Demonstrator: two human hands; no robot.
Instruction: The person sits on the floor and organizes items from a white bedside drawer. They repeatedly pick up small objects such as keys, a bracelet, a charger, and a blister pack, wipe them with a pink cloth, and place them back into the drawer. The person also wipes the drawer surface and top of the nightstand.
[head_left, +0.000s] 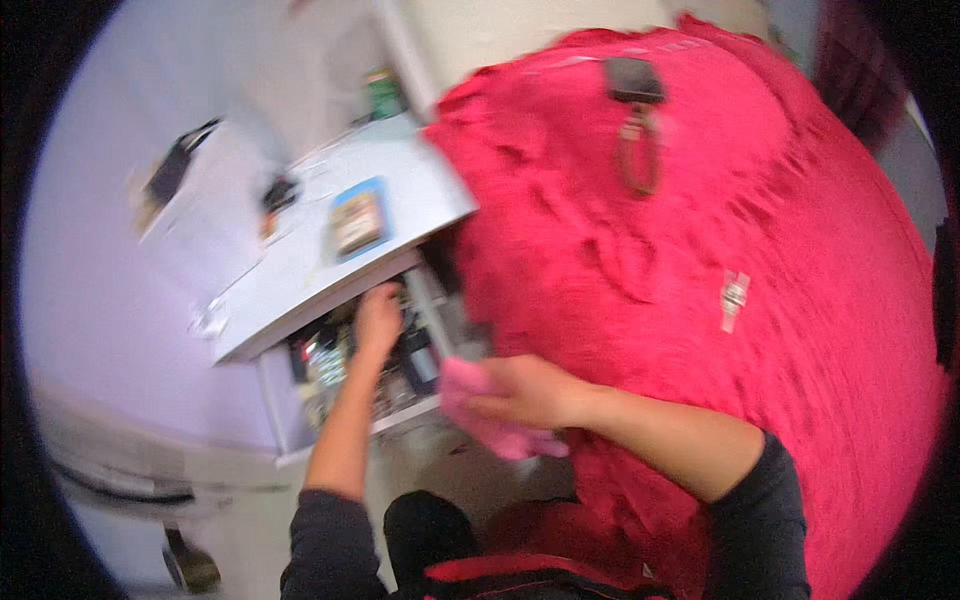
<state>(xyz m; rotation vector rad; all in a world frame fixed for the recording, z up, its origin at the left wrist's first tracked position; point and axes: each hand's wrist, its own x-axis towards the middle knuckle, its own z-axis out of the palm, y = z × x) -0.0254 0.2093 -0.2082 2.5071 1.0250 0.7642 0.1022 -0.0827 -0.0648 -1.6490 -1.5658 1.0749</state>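
My left hand (381, 315) reaches into the back of an open white drawer (409, 414); its fingers are blurred, and whether it holds anything is unclear. Small mixed items fill the drawer, among them a silvery blister-like pack (327, 364) and a dark box (420, 364). In front of the drawer's right corner, my right hand (532, 390) grips a crumpled pink cloth (480, 412) that hangs below the fingers.
Above the drawer, the white tabletop (300, 270) bears a blue-edged flat item (360, 217) and a green container (382, 94). A red bedspread (540, 300) covers the bed at right, with a wristwatch (733, 300) and a black object (634, 79) with a looped strap on it.
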